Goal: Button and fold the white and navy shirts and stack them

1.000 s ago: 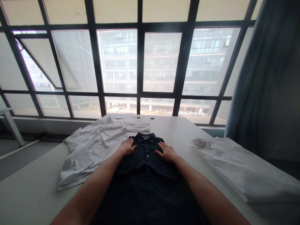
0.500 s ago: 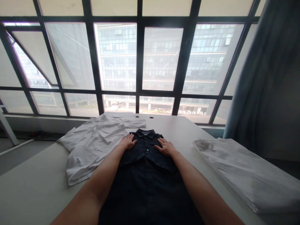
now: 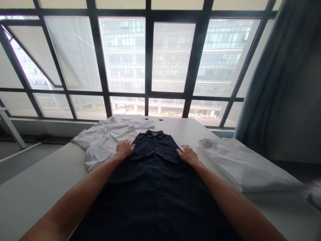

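A dark navy button-up shirt [image 3: 155, 180] lies front up on the table, its collar at the far end and its sleeves folded across the chest. My left hand [image 3: 125, 148] rests at the shirt's left edge, thumb touching the cloth and apart from the fingers. At the opposite edge is my right hand [image 3: 187, 154], also open, with its thumb towards the shirt and its fingers pointing away from me. Left of the shirt lies a rumpled white shirt [image 3: 100, 142], partly behind my left hand and forearm.
A folded white cloth [image 3: 245, 164] lies on the right of the white table [image 3: 42, 177]. Two dark round holes show near the table's far edge. Beyond stand large framed windows [image 3: 173, 57], with a blue-grey curtain [image 3: 271, 87] at the right.
Both hands have moved outward and nearer to me, from lying flat on the shirt's chest to its side edges. The view has tilted down slightly.
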`<state>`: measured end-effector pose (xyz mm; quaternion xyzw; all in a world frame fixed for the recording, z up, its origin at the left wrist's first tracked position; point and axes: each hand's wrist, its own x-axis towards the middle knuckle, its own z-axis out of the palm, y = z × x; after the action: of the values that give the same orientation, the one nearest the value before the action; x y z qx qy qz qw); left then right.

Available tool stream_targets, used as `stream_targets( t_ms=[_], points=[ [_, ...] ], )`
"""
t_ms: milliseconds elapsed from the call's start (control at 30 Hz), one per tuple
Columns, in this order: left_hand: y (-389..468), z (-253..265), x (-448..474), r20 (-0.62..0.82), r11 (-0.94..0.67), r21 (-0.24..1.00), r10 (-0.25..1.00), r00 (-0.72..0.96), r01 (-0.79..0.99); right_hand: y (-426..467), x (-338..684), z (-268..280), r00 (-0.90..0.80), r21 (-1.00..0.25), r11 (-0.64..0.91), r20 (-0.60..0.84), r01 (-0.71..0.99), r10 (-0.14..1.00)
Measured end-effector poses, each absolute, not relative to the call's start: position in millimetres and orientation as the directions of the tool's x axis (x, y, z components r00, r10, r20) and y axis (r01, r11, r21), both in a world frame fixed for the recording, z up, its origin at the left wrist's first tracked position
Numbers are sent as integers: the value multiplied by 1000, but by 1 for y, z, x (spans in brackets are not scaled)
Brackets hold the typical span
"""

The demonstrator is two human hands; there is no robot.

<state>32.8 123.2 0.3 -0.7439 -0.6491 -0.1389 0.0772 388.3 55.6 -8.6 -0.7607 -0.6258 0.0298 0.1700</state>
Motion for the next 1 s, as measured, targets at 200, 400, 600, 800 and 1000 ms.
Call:
stream_targets(
  t_ms=[200, 400, 600, 800, 1000],
  points=[
    [58, 1, -34, 137, -68, 183, 990, 44, 981, -11, 424, 8, 240, -400, -236, -41, 886, 970],
    [18, 5, -45, -26, -87, 288, 995, 99, 954, -51, 425, 16, 213, -554, -332, -270, 763, 939],
    [-14, 15, -46, -195, -42, 412, 972, 133, 910, -82, 422, 25, 200, -643, -383, -341, 663, 919],
    [-42, 27, -67, -456, 113, 540, 872, 177, 834, -106, 432, 32, 109, -673, -412, -445, 614, 889],
    [-58, 49, -67, -469, 93, 482, 867, 167, 871, -110, 429, 35, -26, -836, -295, -346, 464, 938]
  ],
)
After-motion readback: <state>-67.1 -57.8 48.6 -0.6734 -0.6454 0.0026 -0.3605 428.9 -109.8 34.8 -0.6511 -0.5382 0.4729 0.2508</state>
